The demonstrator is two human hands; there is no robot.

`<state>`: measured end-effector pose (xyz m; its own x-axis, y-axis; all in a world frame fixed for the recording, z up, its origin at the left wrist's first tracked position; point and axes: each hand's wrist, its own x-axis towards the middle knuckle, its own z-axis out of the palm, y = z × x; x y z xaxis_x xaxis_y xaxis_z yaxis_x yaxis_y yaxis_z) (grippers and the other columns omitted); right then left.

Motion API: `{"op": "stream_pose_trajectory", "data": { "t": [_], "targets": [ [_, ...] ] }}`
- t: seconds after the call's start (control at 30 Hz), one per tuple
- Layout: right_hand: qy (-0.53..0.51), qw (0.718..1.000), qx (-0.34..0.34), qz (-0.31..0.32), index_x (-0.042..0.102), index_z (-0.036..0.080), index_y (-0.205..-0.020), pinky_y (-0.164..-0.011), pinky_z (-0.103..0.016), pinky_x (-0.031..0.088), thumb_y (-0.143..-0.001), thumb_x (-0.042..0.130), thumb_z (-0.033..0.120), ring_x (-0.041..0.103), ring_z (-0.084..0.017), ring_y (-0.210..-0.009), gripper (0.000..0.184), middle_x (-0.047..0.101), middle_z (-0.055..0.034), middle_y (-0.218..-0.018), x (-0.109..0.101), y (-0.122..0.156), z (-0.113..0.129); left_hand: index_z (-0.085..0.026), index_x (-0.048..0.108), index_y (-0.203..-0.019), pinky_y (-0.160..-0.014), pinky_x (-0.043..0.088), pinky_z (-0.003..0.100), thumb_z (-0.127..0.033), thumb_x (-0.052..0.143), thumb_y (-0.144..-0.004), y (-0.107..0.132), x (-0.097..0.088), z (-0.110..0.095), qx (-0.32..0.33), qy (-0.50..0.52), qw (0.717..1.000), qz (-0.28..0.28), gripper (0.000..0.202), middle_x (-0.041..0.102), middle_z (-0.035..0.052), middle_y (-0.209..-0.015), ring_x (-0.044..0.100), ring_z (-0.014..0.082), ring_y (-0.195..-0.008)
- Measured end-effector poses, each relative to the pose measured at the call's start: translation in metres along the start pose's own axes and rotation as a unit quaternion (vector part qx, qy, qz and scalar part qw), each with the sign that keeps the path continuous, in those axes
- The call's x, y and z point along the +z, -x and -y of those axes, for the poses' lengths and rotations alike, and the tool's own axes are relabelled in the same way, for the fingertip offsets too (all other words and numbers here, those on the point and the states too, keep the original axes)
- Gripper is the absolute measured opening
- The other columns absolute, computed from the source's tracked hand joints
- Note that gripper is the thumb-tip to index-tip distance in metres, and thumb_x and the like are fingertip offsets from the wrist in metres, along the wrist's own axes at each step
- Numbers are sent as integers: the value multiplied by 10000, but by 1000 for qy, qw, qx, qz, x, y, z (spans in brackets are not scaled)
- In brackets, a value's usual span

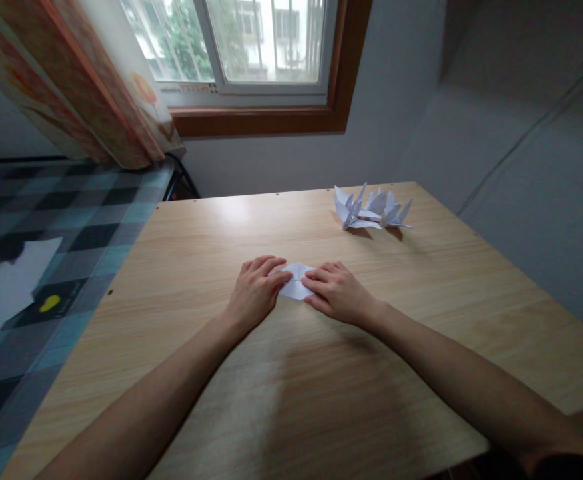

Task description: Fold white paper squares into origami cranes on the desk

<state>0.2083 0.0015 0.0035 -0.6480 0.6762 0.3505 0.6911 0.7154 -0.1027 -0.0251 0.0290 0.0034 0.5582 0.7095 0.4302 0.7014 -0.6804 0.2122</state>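
A small folded sheet of white paper (pixel 296 289) lies on the wooden table, with crease lines running across it. My left hand (pixel 257 290) grips its left side, the thumb resting on top and the fingers curled along the far edge. On the opposite side, my right hand (pixel 339 291) holds the paper's right part with fingertips pressed down on it. Both hands cover the paper's side corners, so its full outline is hidden.
Several folded paper cranes (pixel 350 212) stand together at the table's far right. To the left, loose white sheets (pixel 9 287) lie on a checked cloth (pixel 91 237). A curtain (pixel 106 87) hangs beside the window, and walls border the wooden table (pixel 196 233).
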Motion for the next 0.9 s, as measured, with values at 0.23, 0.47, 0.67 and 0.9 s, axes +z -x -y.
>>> {"op": "stream_pose_trajectory", "data": {
  "t": [0.23, 0.47, 0.67, 0.9],
  "targets": [
    [-5, 997, -64, -51, 718, 175, -898, -779, -363, 455, -972, 565, 324, 591, -229, -851, 227, 705, -95, -915, 8, 1, -4, -227, 732, -1042, -877, 476, 428, -189, 542, -905, 0, -4, -4, 69, 10, 996, 58, 237, 746, 75, -1089, 637, 250, -985],
    [-36, 996, -55, -56, 698, 180, -836, -718, -330, 462, -980, 555, 346, 605, -222, -832, 262, 693, -95, -883, 7, 2, -5, -199, 669, -976, -861, 484, 445, -503, 639, -861, -1, -11, -11, 96, 10, 992, 84, 327, 718, 103, -1052, 622, 289, -982],
    [-41, 996, -55, -63, 690, 176, -833, -728, -320, 448, -979, 557, 327, 595, -208, -816, 249, 681, -91, -864, 8, 2, -5, -194, 651, -879, -835, 494, 390, -474, 595, -918, 0, -8, -9, 101, -3, 993, 63, 288, 731, 89, -1000, 641, 247, -916],
    [-26, 997, -38, -58, 665, 177, -815, -727, -310, 444, -985, 548, 334, 586, -198, -816, 260, 681, -76, -854, 9, 2, -4, -184, 672, -860, -828, 510, 349, -346, 529, -987, 1, -2, -4, 109, 4, 994, 14, 250, 750, 47, -961, 648, 199, -864]
  ]
}}
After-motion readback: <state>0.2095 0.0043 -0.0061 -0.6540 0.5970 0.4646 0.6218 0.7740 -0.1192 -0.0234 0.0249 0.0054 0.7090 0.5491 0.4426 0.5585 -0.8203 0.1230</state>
